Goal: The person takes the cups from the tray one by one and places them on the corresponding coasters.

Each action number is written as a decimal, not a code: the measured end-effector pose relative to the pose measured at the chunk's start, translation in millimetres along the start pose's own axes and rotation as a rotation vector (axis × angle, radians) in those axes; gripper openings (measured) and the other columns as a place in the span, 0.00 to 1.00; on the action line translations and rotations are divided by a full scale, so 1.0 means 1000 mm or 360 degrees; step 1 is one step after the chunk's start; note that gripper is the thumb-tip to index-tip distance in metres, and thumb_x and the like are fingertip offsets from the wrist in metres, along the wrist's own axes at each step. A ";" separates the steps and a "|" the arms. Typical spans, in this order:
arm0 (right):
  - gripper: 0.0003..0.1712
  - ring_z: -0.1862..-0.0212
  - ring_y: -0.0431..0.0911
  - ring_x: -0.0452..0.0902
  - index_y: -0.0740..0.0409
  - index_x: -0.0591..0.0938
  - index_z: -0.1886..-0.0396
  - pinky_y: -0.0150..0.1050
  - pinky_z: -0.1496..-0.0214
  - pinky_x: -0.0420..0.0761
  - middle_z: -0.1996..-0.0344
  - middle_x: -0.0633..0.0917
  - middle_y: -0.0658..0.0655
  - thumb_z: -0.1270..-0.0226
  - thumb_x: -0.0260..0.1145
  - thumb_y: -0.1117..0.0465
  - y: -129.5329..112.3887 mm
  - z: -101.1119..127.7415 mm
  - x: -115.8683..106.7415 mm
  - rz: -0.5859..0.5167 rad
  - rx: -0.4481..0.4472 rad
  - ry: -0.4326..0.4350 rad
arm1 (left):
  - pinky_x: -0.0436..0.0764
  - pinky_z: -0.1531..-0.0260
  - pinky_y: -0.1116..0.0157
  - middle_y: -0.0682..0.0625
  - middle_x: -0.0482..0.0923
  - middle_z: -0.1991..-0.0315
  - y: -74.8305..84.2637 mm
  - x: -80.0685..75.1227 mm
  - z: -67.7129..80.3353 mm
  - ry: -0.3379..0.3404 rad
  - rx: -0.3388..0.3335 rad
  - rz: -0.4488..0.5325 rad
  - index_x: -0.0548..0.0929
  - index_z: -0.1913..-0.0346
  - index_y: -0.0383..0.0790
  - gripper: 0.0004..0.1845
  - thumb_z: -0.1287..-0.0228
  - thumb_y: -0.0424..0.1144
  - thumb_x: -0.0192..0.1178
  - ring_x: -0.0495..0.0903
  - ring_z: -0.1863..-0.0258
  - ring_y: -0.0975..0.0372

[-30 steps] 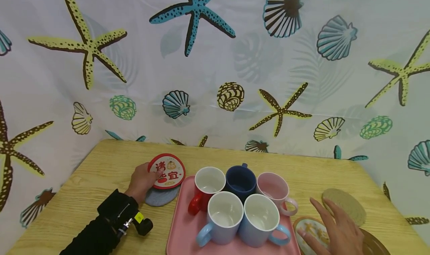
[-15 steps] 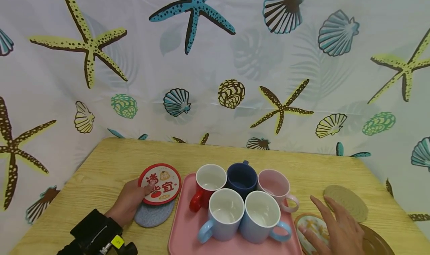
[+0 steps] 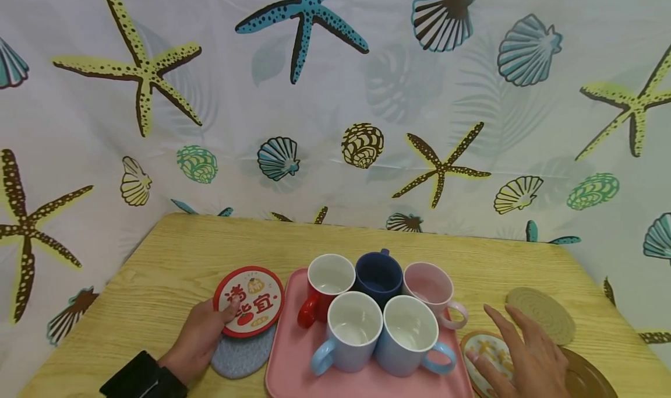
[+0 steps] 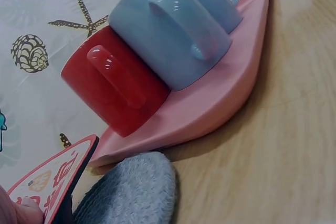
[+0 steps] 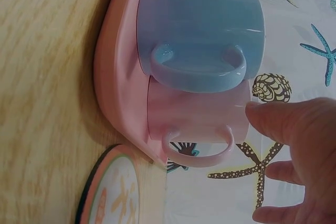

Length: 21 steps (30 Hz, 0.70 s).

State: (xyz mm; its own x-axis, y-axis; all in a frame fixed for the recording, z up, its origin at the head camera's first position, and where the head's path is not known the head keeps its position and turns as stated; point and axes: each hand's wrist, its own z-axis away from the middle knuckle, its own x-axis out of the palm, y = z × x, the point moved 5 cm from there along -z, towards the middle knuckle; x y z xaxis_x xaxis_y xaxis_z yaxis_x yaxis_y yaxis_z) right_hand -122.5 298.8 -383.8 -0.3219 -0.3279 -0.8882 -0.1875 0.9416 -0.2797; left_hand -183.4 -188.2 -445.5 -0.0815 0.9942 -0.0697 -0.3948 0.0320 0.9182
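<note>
My left hand (image 3: 196, 340) pinches a round red-rimmed coaster (image 3: 262, 296) with printed characters, its thumb across the top face. A grey felt coaster (image 3: 238, 357) sits partly under it, left of the pink tray (image 3: 278, 363); whether the fingers also grip this one is hidden. In the left wrist view the red-rimmed coaster (image 4: 68, 174) is tilted, showing a dark edge. My right hand (image 3: 534, 357) has spread fingers and holds nothing. It hovers right of the tray, partly covering a flower-patterned coaster (image 3: 482, 348).
On the tray stand a red mug (image 3: 327, 296), a dark blue mug (image 3: 377, 275), a pink mug (image 3: 428, 284) and two light blue mugs (image 3: 351, 357). A beige woven coaster (image 3: 542, 310) and a brown round piece (image 3: 589, 377) lie at the right. A patterned cloth (image 3: 325, 106) hangs behind.
The left hand has come closer to me and slightly left with the red-rimmed coaster. The grey felt coaster has shifted nearer too. The right hand has hardly moved.
</note>
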 end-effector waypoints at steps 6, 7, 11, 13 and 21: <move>0.41 0.39 0.74 0.60 0.51 0.69 0.31 0.76 0.52 0.56 0.35 0.66 0.72 0.42 0.76 0.47 -0.001 0.001 0.000 -0.0015 -0.0002 0.0019 | 0.67 0.35 0.51 0.31 0.71 0.35 -0.003 0.002 0.006 0.0015 -0.0054 0.0003 0.59 0.28 0.19 0.34 0.21 0.45 0.51 0.69 0.35 0.51; 0.41 0.39 0.74 0.60 0.51 0.69 0.31 0.76 0.52 0.56 0.35 0.66 0.71 0.42 0.76 0.47 -0.001 0.001 0.000 -0.0013 0.0000 0.0021 | 0.67 0.34 0.51 0.30 0.69 0.34 -0.003 0.002 0.007 0.0012 -0.0057 0.0010 0.58 0.28 0.19 0.35 0.21 0.45 0.51 0.68 0.35 0.50; 0.42 0.39 0.74 0.60 0.51 0.68 0.30 0.77 0.52 0.55 0.35 0.65 0.72 0.41 0.75 0.47 -0.001 0.001 0.000 -0.0011 0.0004 0.0022 | 0.74 0.42 0.60 0.32 0.72 0.37 -0.007 0.000 0.012 -0.0008 -0.0060 0.0028 0.58 0.28 0.19 0.34 0.20 0.45 0.50 0.73 0.39 0.55; 0.42 0.40 0.74 0.60 0.51 0.69 0.31 0.76 0.52 0.56 0.35 0.65 0.71 0.42 0.75 0.47 -0.002 0.001 0.000 -0.0008 0.0005 0.0027 | 0.76 0.47 0.64 0.33 0.74 0.38 -0.008 -0.001 0.014 -0.0020 -0.0054 0.0042 0.59 0.28 0.20 0.33 0.20 0.45 0.50 0.75 0.42 0.57; 0.42 0.39 0.74 0.59 0.51 0.68 0.30 0.76 0.52 0.56 0.35 0.65 0.71 0.40 0.75 0.47 -0.003 0.001 0.001 -0.0022 0.0017 0.0005 | 0.78 0.52 0.66 0.40 0.81 0.45 -0.012 -0.003 0.021 -0.0032 -0.0085 0.0090 0.61 0.29 0.22 0.31 0.20 0.44 0.51 0.78 0.48 0.62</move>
State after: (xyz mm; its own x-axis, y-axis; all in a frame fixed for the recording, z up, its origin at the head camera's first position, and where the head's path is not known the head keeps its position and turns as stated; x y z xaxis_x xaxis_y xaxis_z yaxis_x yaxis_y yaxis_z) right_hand -121.4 295.6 -384.2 -0.3223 -0.3413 -0.8830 -0.1821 0.9377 -0.2960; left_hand -158.8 -189.2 -448.2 -0.0870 0.9962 -0.0098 -0.4385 -0.0295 0.8983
